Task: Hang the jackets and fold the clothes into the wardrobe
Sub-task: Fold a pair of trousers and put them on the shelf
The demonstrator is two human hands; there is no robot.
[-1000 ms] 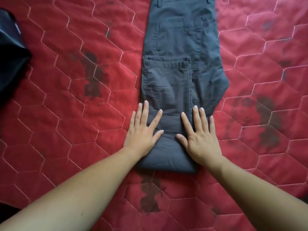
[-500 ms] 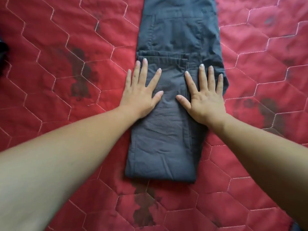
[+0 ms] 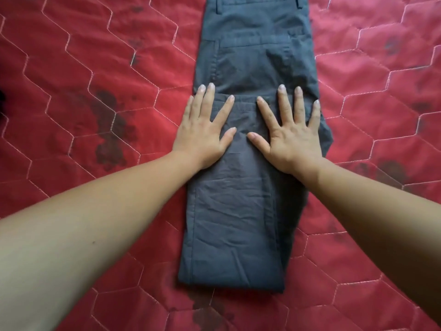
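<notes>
A pair of dark grey trousers [image 3: 238,223] lies lengthwise down the middle of the bed, legs folded up over the upper part, the fold edge nearest me and the waistband at the top of the view. My left hand [image 3: 202,130] presses flat on the left side of the folded leg ends, fingers spread, partly over the trousers' left edge. My right hand [image 3: 291,134] lies flat beside it on the right half, fingers spread. Neither hand holds anything.
The trousers rest on a red quilted bedcover [image 3: 83,91] with hexagon stitching and dark printed patches. A sliver of a dark object [image 3: 2,99] shows at the far left edge.
Both flat hands slid away from me along the folded trousers, from near the fold edge up to the leg ends. The view shifted, and the dark item at left went mostly out of frame.
</notes>
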